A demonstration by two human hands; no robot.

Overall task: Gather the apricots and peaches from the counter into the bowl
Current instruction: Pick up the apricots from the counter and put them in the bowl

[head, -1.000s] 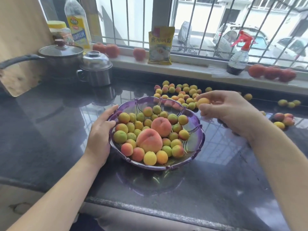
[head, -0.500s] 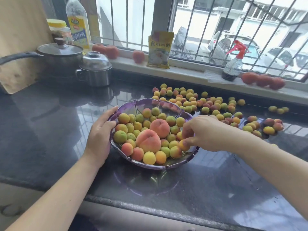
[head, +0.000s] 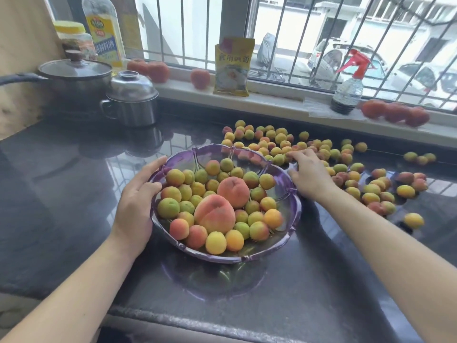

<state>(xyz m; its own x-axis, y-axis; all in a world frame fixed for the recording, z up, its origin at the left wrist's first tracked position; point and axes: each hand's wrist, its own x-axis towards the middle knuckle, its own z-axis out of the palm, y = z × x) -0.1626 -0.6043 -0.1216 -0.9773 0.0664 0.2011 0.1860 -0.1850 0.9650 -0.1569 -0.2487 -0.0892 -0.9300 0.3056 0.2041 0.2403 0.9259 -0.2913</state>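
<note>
Purple translucent bowl [head: 291,211] sits on the dark glossy counter [head: 61,194], roughly centre of view. It holds two peaches [head: 214,214] near the middle, with many small apricots packed around them. Left hand [head: 138,201] is on the bowl's left rim: thumb over the edge and just inside, fingers curled along the outer wall, a loose grip on the bowl. Right hand [head: 308,173] is just past the bowl's far-right rim, palm down over the counter, fingers spread and reaching into the near edge of the loose apricots [head: 321,154]; fingertips touch or nearly touch a couple of them, but cannot tell if any fruit is actually pinched. The loose apricots lie spread across the counter behind and right of the bowl, toward the windowsill, with a few stragglers at far right. On the sill: yellow packet [head: 232,68], spray bottle [head: 347,92], several tomatoes. Lidded saucepan [head: 74,78] and steel pot [head: 132,102] stand at back left.
</note>
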